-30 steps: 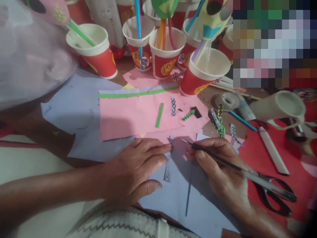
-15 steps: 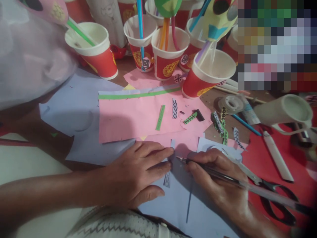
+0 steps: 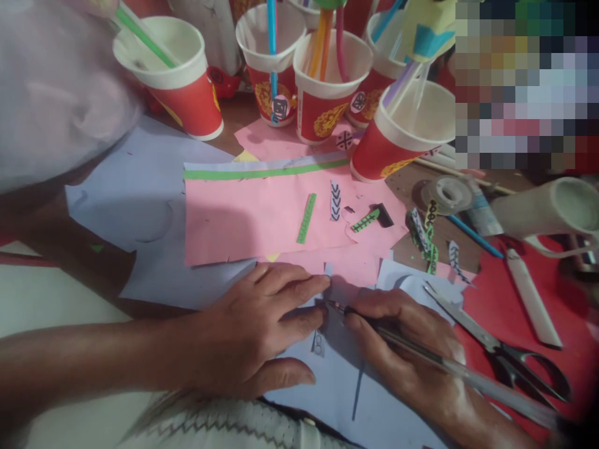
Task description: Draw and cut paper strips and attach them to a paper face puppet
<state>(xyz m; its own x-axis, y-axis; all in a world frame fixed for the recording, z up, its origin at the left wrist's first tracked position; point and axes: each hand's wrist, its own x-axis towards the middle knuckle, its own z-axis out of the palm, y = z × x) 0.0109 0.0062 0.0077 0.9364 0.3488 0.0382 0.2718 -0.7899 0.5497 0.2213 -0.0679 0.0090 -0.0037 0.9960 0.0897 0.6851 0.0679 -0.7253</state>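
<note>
My left hand (image 3: 271,327) lies flat, fingers spread, over a narrow blue paper strip (image 3: 318,343) marked with small drawn loops; the fingers cover part of it. Beneath both hands spreads a blue paper sheet (image 3: 337,386) with a dark line on it. In my right hand (image 3: 402,349) a clear-barrelled pen (image 3: 421,355) is gripped, its tip at the strip by my left fingertips. Beyond the hands is a pink paper sheet (image 3: 243,218) with a green band along its far edge. Small patterned paper pieces rest on it, among them a green strip (image 3: 306,218).
Black-handled scissors (image 3: 498,349) lie partly open right of my right hand, near a white box cutter (image 3: 533,299) on red paper. A tape roll (image 3: 449,194) and a pale mug (image 3: 547,209) stand farther back. Several red paper cups (image 3: 330,115) with straws line the back.
The view has shifted slightly, so the cups sit higher in the picture. My pen tip has moved a little left and down along the strip. My left hand stays in place.
</note>
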